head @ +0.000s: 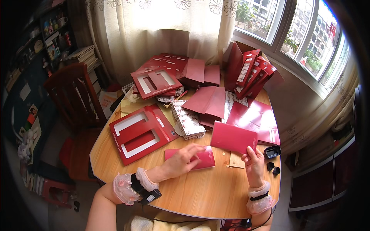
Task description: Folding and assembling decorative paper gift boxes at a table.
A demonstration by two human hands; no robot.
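My right hand (254, 161) grips the lower right corner of a red paper wallet (234, 137), thumb in front, and holds it raised above the table. Over another red wallet (206, 158) lying on the wood, my left hand (183, 160) hovers or rests with its fingers spread; whether it touches is unclear. To the left lies a red card sleeve with two cut-out windows (134, 134). Behind the hands are a stack of white patterned wallets (188, 119) and a pile of plain red envelopes (206, 101).
More printed red sleeves (157, 82) are heaped at the back left. A red box (234, 65) holding packed sets stands back right, with flat glossy red sheets (266, 121) before it. Small black plastic parts (272, 151) sit by the right edge. A wooden chair (69, 95) stands left.
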